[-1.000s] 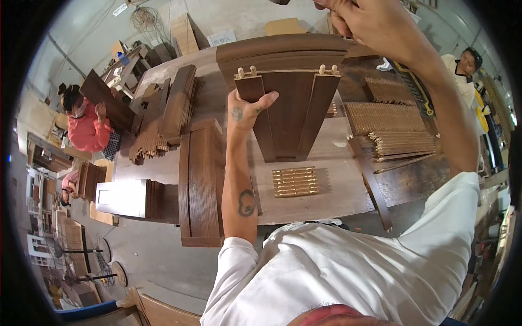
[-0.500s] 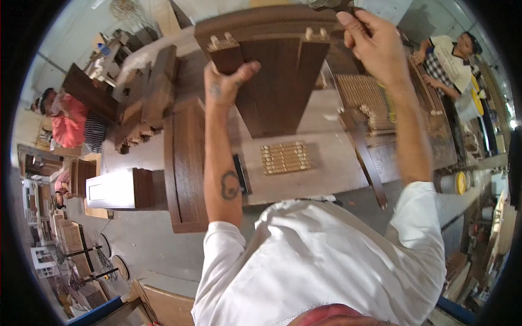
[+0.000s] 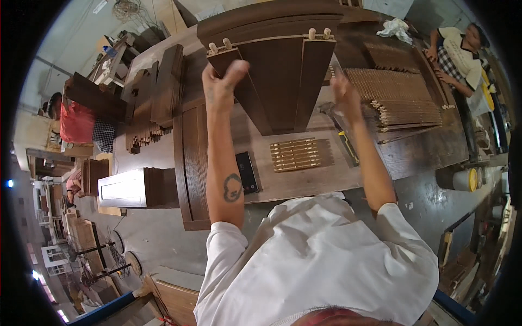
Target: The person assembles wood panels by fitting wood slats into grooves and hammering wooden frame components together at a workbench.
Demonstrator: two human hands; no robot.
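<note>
A dark brown wooden panel (image 3: 283, 87) stands tilted in front of me, wide at the top and tapering downward in view. Pale dowels (image 3: 321, 33) stick up from the top ends of its side pieces. My left hand (image 3: 222, 81) is closed round its left edge, thumb on the near face and fingers hidden behind. Beside the panel's right edge, apart from it, my right hand (image 3: 346, 95) is blurred by motion, so its grip cannot be read. Just below it a hammer (image 3: 347, 146) with a yellow and black handle lies on the table.
Brass-coloured hardware pieces (image 3: 296, 155) lie in a row on the table (image 3: 312, 179), with a black phone (image 3: 247, 173) to their left. Stacked dark slats (image 3: 391, 89) fill the right side; long boards (image 3: 190, 157) lie left. A co-worker (image 3: 457, 62) stands far right, another (image 3: 79, 119) left.
My right hand has come down from its raised place at the upper right, where it held a dark object, to beside the panel. My left hand keeps its hold.
</note>
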